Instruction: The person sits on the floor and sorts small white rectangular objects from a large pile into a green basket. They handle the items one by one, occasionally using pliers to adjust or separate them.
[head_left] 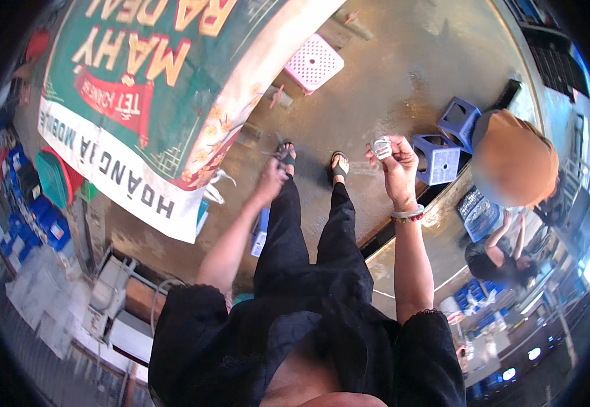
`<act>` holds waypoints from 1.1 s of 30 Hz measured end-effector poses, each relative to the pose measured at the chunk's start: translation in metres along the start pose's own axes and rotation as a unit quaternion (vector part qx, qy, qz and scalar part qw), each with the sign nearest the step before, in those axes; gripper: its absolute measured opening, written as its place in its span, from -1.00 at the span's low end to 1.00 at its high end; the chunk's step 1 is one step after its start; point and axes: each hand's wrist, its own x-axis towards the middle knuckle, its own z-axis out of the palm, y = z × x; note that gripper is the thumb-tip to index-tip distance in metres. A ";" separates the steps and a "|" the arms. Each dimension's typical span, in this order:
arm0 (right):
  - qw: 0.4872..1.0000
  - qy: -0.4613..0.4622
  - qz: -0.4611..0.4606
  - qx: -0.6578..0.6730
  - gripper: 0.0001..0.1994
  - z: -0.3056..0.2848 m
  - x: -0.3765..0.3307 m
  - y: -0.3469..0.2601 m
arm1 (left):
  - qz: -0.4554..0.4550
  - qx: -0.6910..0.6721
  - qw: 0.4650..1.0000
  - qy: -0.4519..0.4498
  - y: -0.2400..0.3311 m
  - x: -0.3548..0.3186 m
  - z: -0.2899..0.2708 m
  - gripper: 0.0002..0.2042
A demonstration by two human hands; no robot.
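Observation:
My right hand (399, 178) is raised in front of me, its fingers closed on a small whitish, roundish object (380, 147) with a grey, shiny look. The kind of that object is too small to make out. A bracelet of red beads (409, 216) circles the right wrist. On the other side, my left hand (272, 180) hangs over my left leg near the foot, blurred by motion. A thin dark shape (280, 150) shows just beyond its fingers, but I cannot tell whether it is held.
A large printed banner (125, 156) fills the left. Ahead stands a pink plastic stool (314, 64); to the right are blue plastic stools (437, 160). Another person in an orange-brown hat (522, 159) is close by on the right. The floor (376, 81) looks wet.

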 end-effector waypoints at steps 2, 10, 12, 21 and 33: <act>0.998 0.012 -0.049 -0.039 -0.80 -0.003 -0.025 -0.035 | 0.069 -0.061 0.993 -0.071 0.091 -0.043 0.014 -0.85; 0.964 0.074 -0.205 0.152 -0.76 -0.040 -0.141 -0.139 | 0.333 -0.152 0.901 -0.231 0.301 -0.152 0.050 -0.92; 0.951 0.075 -0.223 0.202 -0.76 -0.052 -0.174 -0.160 | 0.411 -0.189 0.851 -0.267 0.334 -0.171 0.067 -0.89; 0.875 0.097 -0.328 0.342 -0.83 -0.127 -0.315 -0.192 | 0.438 -0.068 0.828 -0.343 0.399 -0.270 0.168 -0.80; 0.820 0.374 -0.425 0.091 -0.86 -0.243 -0.484 -0.184 | 0.393 -0.055 0.762 -0.511 0.417 -0.389 0.302 -0.45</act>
